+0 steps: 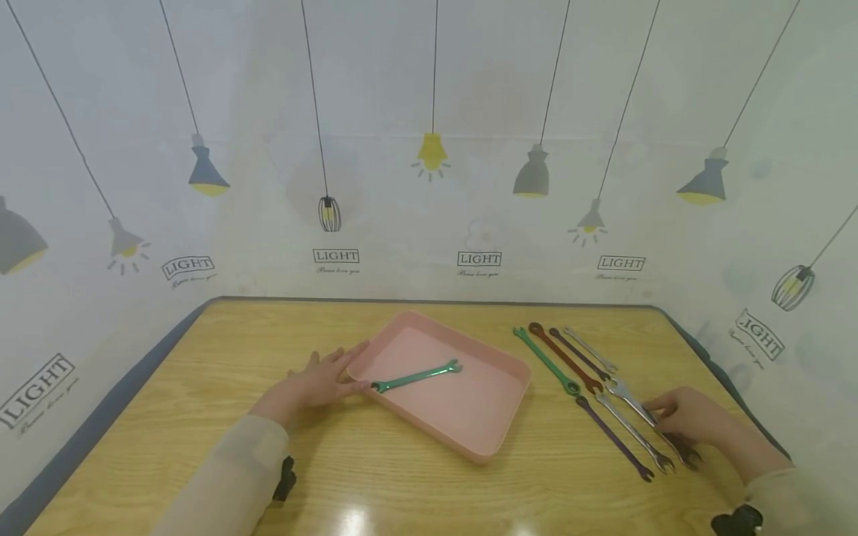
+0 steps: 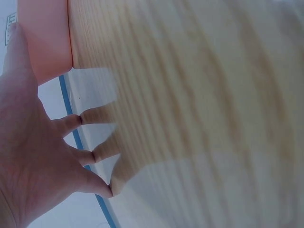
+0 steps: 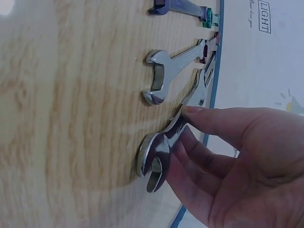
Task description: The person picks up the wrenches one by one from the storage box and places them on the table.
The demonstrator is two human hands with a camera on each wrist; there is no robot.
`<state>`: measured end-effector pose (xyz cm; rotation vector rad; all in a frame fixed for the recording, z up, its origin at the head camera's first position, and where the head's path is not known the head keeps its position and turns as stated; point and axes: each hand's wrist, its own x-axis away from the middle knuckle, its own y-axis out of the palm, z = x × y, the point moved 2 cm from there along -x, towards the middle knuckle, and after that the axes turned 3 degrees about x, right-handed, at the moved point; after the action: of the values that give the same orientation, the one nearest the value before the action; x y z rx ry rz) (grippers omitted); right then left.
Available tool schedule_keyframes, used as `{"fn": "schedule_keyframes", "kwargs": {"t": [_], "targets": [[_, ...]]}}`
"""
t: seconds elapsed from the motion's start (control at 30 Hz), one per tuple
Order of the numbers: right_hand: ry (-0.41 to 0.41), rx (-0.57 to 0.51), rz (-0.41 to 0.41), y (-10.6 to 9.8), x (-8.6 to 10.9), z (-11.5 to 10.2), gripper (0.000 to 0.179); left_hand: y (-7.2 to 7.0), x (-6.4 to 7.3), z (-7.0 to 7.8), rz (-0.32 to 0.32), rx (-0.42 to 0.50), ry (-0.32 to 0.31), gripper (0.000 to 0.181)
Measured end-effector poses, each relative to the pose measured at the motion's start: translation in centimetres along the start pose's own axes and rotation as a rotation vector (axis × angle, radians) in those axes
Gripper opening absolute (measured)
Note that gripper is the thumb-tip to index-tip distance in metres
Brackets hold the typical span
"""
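My right hand pinches a large silver wrench between thumb and fingers. One open end of it points toward the near side. The other reaches back among the wrenches lying right of the tray. Beside it lies a second silver wrench, then a purple wrench. My left hand is at the left end of a pink tray, thumb along the tray's side and the other fingers spread on the table. Inside the tray, a green wrench leans with one end at the left rim.
Farther back on the right lie another green wrench, a red wrench, a dark wrench and a small silver wrench. The wooden table ends at a wall covering printed with lamps.
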<state>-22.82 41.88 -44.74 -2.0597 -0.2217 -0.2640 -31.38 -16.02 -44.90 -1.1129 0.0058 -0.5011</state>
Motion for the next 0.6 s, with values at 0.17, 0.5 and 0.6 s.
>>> {"fn": "schedule_keyframes", "kwargs": {"t": [0.17, 0.5, 0.6], "targets": [[-0.008, -0.015, -0.002, 0.06, 0.16, -0.12, 0.043, -0.05, 0.04, 0.08, 0.001, -0.007, -0.004, 0.081], [-0.047, -0.074, -0.012, -0.14, 0.29, -0.03, 0.044, -0.01, -0.17, -0.19, 0.000, 0.003, -0.015, 0.083], [-0.048, -0.126, -0.041, -0.32, 0.49, 0.21, 0.045, 0.10, -0.35, -0.36, 0.000, -0.005, -0.014, 0.083]]}}
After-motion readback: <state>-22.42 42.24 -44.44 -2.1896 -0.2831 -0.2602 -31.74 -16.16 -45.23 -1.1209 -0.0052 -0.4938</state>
